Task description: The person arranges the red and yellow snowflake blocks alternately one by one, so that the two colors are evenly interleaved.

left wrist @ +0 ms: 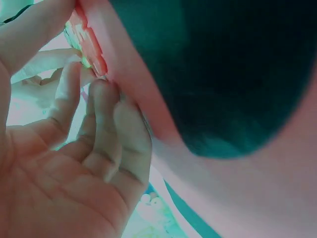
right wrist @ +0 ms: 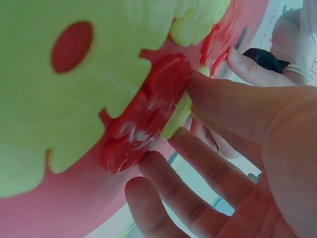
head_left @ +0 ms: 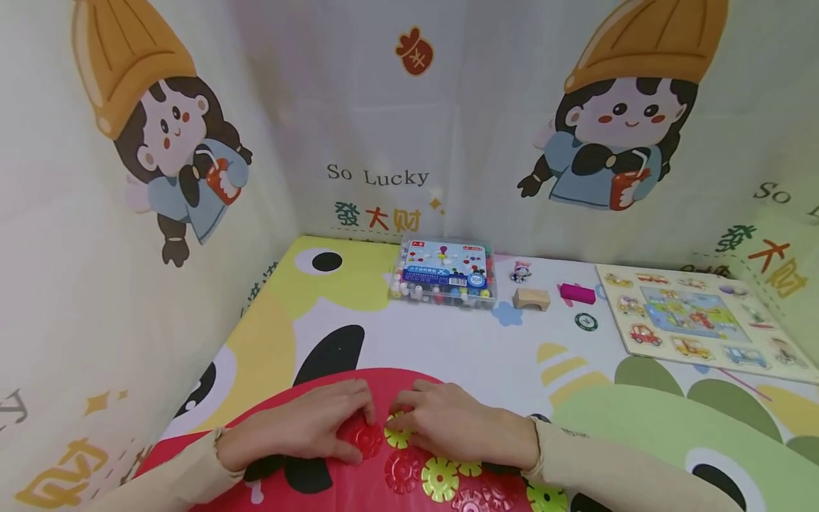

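In the head view my left hand [head_left: 313,419] has its thumb and fingertips at the edges of a red slotted plastic disc [head_left: 367,439]. Close beside it, my right hand [head_left: 457,427] pinches a yellow-green slotted disc [head_left: 398,434], partly hidden by the fingers. Between that thumb and the fingers, the right wrist view shows the yellow-green disc edge-on, behind a red disc [right wrist: 146,116]. More discs lie below the right hand, among them a red one [head_left: 404,471] and a yellow-green one [head_left: 439,479]. The right forearm covers part of the group.
A clear case of small coloured balls [head_left: 443,274] stands by the back curtain. Right of it are a tiny figurine [head_left: 521,272], a wooden arch block [head_left: 532,299], a magenta block [head_left: 578,294], a round green chip [head_left: 586,322] and a picture puzzle board [head_left: 704,320].
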